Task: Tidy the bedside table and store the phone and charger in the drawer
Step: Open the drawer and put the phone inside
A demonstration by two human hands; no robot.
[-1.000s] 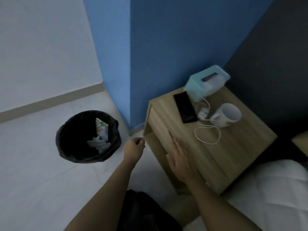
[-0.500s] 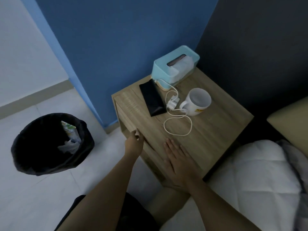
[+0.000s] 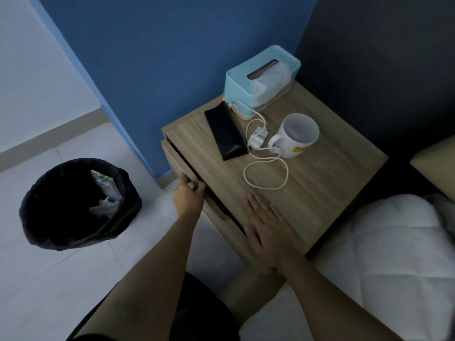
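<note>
A wooden bedside table (image 3: 320, 178) stands against the blue wall. On its top lie a black phone (image 3: 225, 131) and a white charger (image 3: 258, 139) whose cable (image 3: 266, 173) loops toward me. My left hand (image 3: 188, 196) grips the top edge of the drawer front (image 3: 172, 158), which stands slightly out, showing a dark gap. My right hand (image 3: 266, 232) lies flat, fingers apart, on the near edge of the tabletop.
A white mug (image 3: 295, 135) stands right of the charger. A light blue tissue box (image 3: 262, 81) sits at the back. A black-lined bin (image 3: 78, 203) with rubbish stands on the floor to the left. A white quilted bed (image 3: 384, 262) lies at the right.
My left hand rose from the floor side to the drawer's top edge and closed on it; the drawer now shows a gap. The view has swung right. My right hand stays flat.
</note>
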